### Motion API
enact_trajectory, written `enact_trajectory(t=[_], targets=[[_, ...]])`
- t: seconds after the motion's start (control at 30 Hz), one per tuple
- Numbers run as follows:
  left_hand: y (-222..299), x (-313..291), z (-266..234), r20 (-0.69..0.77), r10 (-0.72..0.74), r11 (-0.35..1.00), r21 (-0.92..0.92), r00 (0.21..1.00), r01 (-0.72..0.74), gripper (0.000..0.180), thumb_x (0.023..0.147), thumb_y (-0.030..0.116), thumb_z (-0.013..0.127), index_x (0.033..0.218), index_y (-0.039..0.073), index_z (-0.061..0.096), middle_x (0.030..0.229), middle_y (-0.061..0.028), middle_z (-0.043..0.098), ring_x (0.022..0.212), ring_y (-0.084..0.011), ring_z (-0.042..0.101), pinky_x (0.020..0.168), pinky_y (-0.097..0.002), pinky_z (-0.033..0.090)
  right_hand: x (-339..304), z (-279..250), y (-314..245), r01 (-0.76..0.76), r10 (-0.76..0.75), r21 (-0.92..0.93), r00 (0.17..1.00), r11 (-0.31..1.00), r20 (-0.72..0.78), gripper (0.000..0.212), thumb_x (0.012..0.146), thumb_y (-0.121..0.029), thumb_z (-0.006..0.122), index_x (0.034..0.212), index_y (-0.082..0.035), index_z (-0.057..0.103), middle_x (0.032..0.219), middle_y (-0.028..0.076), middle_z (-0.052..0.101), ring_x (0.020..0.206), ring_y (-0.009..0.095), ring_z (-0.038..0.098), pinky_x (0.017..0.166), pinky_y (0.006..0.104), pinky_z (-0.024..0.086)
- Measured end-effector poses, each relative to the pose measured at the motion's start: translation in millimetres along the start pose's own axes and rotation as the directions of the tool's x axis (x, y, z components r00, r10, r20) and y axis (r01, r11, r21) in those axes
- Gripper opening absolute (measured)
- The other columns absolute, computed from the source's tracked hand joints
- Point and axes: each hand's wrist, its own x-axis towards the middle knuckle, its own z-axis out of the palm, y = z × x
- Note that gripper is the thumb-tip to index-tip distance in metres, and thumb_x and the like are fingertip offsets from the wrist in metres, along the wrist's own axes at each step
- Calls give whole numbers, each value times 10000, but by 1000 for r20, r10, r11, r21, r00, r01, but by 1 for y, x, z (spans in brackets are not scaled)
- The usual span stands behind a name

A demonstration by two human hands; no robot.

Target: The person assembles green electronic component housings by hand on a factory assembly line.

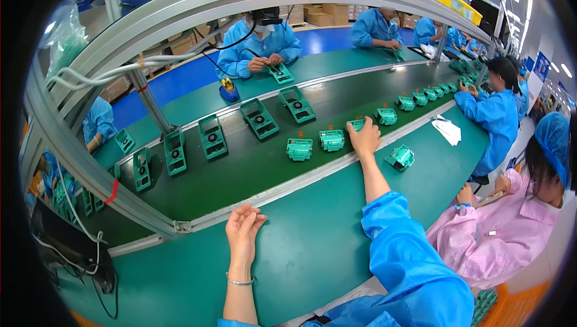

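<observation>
Assembly hall, a dark conveyor belt running past a green worktop.

The right hand reaches onto the belt, fingers curled over a small green housing, though a firm grip cannot be told. The left hand rests on the worktop, fingers loosely open, holding nothing. 2 like housings sit just beside it on the belt; 1 tilted housing lies on the worktop, seemingly still to be placed.
</observation>
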Motion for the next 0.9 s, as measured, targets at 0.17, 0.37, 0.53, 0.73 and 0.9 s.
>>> enact_trajectory(t=[0.17, 0.37, 0.53, 0.73, 0.9], targets=[[-1, 2, -2, 7, -3, 1000, 7, 1000, 3, 243, 1005, 60, 630, 1236, 4, 580, 1102, -114, 656, 963, -210, 690, 947, -395, 587, -28, -10, -1, 142, -146, 49, 986, 989, 78, 789, 925, -615, 636, 1474, -67, 488, 1315, 226, 592, 1241, 407, 547, 1048, 543, 391], [0, 3, -6, 18, -10, 999, -33, 1000, 11, 248, 1004, 61, 631, 1238, -2, 579, 1116, -115, 651, 969, -216, 693, 947, -399, 587, -37, -16, -4, 367, -399, 190, 901, 911, 173, 703, 976, -553, 606, 1471, -63, 503, 1352, 198, 589, 1268, 390, 547, 1053, 516, 415], [-3, 5, -9, 4, 3, 998, -59, 1000, -2, 257, 994, 45, 636, 1242, -1, 583, 1189, -118, 621, 1026, -227, 678, 957, -405, 592, -45, -18, -9, 519, -572, 256, 790, 816, 220, 655, 969, -496, 645, 1465, -84, 527, 1349, 164, 594, 1238, 372, 563, 1040, 484, 435], [-5, 8, -9, -81, 143, 988, 62, 986, -138, 288, 984, 25, 639, 1264, -15, 585, 1222, -111, 600, 1139, -213, 638, 985, -403, 589, -60, -23, -26, 602, -724, 420, 642, 680, 252, 634, 933, -441, 702, 1446, -96, 560, 1267, 146, 628, 1157, 364, 589, 997, 478, 461], [-6, 11, -11, -114, 153, 987, 62, 982, -146, 311, 978, 18, 644, 1279, -28, 581, 1234, -115, 601, 1148, -212, 637, 992, -399, 591, -87, -26, -52, 645, -824, 515, 476, 565, 308, 657, 906, -413, 733, 1446, -87, 550, 1179, 151, 643, 1093, 364, 592, 959, 475, 465]])
